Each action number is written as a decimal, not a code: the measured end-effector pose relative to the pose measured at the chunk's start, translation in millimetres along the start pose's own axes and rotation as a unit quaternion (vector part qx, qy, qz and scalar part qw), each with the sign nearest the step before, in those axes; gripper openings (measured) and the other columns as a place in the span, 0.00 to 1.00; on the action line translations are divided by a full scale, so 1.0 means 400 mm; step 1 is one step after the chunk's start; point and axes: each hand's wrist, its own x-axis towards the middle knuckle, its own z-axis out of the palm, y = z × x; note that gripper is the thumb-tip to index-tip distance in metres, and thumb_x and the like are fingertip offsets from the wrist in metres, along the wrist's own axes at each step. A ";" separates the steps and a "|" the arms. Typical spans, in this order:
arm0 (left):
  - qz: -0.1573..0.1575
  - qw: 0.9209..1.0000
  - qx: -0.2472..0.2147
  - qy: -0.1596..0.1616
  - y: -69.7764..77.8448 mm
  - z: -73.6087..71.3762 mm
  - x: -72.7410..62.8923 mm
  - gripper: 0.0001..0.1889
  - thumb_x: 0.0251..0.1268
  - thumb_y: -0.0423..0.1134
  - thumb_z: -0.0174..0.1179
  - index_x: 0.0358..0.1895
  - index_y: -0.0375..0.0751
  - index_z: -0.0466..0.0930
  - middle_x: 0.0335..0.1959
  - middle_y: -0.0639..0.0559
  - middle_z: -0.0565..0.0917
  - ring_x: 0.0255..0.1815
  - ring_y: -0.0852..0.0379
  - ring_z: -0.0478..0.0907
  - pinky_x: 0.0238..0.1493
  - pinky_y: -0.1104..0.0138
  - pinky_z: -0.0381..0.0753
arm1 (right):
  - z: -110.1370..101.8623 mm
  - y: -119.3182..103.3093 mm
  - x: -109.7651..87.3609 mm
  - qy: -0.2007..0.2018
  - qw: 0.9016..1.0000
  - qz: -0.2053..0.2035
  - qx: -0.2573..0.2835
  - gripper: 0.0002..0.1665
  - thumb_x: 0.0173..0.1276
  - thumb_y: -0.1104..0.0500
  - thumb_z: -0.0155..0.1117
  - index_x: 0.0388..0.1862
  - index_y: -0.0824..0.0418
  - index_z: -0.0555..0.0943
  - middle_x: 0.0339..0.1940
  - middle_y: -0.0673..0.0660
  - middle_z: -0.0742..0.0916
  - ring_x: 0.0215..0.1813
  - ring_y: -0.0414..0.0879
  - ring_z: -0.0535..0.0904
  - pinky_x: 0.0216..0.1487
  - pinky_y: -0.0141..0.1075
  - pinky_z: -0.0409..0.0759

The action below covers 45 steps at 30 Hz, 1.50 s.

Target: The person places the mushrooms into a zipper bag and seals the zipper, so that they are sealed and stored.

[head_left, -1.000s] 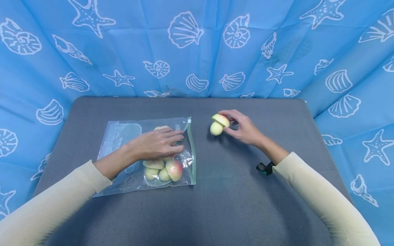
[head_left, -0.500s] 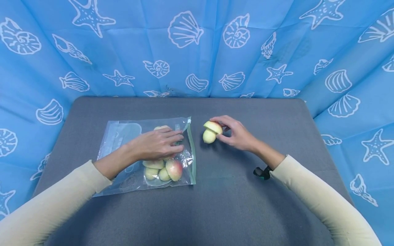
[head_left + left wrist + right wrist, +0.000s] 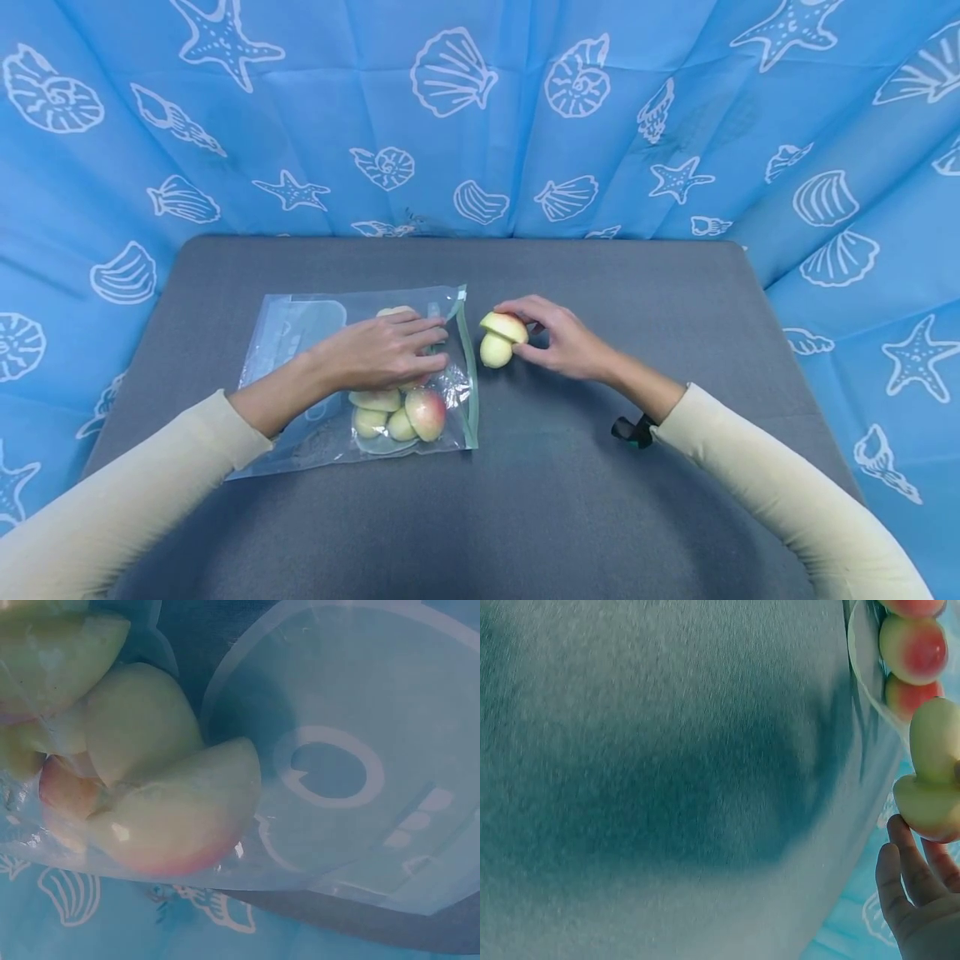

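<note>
A clear zip bag [image 3: 300,454] lies on the table with several pale green, pink-blushed mushroom-shaped pieces [image 3: 425,414] inside. My left hand [image 3: 382,354] rests over the bag's filled part, its fingers extended toward the zip edge; the thumb is hidden. Between the fingers and thumb of my right hand [image 3: 558,337] is another mushroom-shaped piece [image 3: 504,327], its pink cap up and round stem below. It is just right of the bag's green zip edge [image 3: 468,392]. The left wrist view shows bagged pieces [image 3: 176,814] through the plastic. In the right wrist view, the held piece [image 3: 935,742] is near the bag's rim [image 3: 859,682].
The grey cloth-covered table [image 3: 570,492] extends around the bag. A small black strap-like thing [image 3: 633,431] shows beside the right wrist. Behind the table hangs a blue curtain [image 3: 480,125] with white shells and starfish.
My right hand has carried the mushroom-shaped piece left and nearer to me, up to the bag's zip edge. My left hand and the bag have stayed in place.
</note>
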 end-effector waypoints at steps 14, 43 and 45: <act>0.002 1.000 -0.001 0.009 -0.001 0.003 -0.002 0.12 0.64 0.43 0.66 0.43 0.44 0.75 0.52 0.39 0.84 0.59 0.41 0.79 0.55 0.54 0.83 | 0.067 -0.018 0.012 -0.043 0.998 -0.037 -0.001 0.31 0.64 0.66 0.69 0.67 0.61 0.74 0.59 0.55 0.81 0.57 0.45 0.77 0.58 0.43 0.80; 0.008 1.000 -0.004 0.011 -0.003 0.000 -0.005 0.15 0.64 0.45 0.67 0.46 0.43 0.74 0.54 0.37 0.83 0.59 0.41 0.79 0.57 0.53 0.82 | 0.121 -0.035 0.044 -0.084 0.992 -0.013 -0.098 0.28 0.70 0.57 0.66 0.67 0.59 0.74 0.60 0.55 0.80 0.55 0.44 0.79 0.54 0.42 0.82; 0.009 1.000 -0.002 0.011 -0.003 0.000 -0.005 0.15 0.64 0.46 0.66 0.47 0.43 0.75 0.54 0.38 0.83 0.59 0.41 0.79 0.57 0.53 0.82 | 0.121 -0.035 0.041 -0.080 0.992 -0.012 -0.101 0.27 0.70 0.57 0.67 0.66 0.59 0.75 0.58 0.54 0.81 0.50 0.44 0.80 0.50 0.41 0.83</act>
